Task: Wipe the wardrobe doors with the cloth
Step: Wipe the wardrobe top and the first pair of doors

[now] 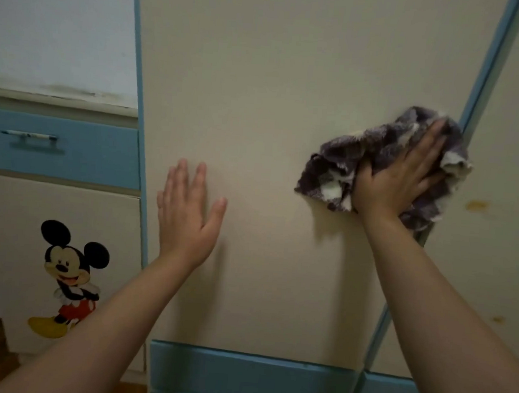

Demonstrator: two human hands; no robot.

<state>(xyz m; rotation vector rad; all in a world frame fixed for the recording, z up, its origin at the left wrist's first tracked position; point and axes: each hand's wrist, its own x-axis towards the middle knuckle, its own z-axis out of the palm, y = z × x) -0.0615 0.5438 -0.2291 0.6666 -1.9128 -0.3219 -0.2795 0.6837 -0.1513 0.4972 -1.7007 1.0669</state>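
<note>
A child's bedroom at home is showing here: cream wardrobe doors (272, 120) edged in blue trim (140, 65) are standing beside a low cabinet (14, 210) carrying a blue drawer (86, 153) and a cartoon mouse sticker (69, 278).

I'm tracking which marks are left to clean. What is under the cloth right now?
The cloth lies against the cream door, overlapping the blue strip between doors, pressed by the right hand. Any marks beneath it are covered and cannot be seen.
</note>
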